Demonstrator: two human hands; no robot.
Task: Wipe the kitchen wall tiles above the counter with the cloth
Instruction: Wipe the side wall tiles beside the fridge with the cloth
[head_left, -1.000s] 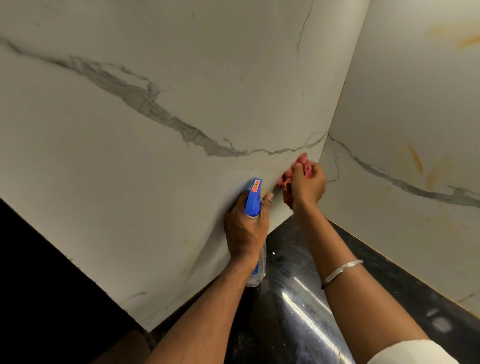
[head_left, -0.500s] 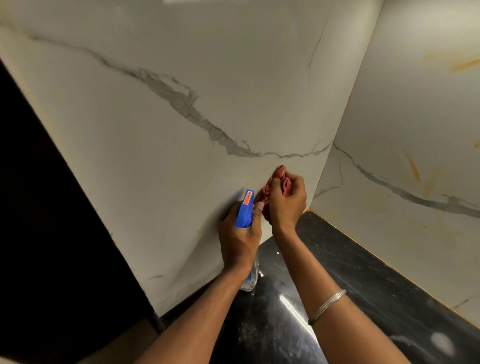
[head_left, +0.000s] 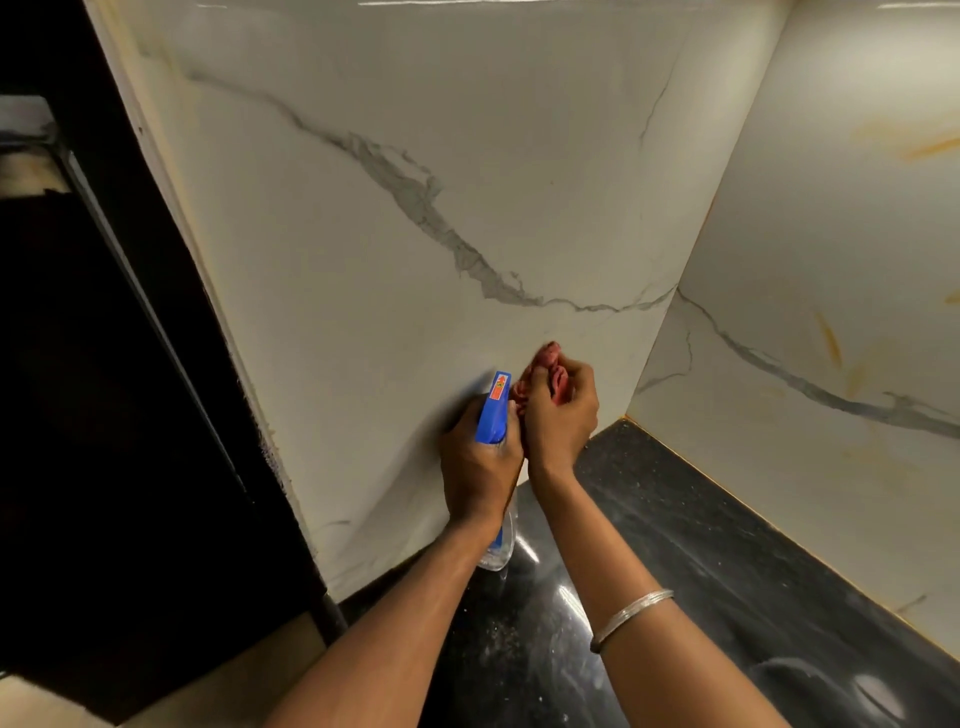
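Leftward since before, right hand (head_left: 563, 410) clenches cloth (head_left: 545, 358) – left hand (head_left: 480, 462) grips clear spray bottle (head_left: 493, 410).

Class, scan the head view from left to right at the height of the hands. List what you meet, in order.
Dark opening → left wall tile → left hand gripping the blue spray bottle → right hand gripping the red cloth → black counter → stained right wall tile.

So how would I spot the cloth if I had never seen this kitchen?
Find the white marble wall tiles above the black counter, near the corner. Two hands meet low against them: the left hand grips a spray bottle, the right hand grips the cloth. It is the only red, crumpled thing there, beside the bottle's blue top.
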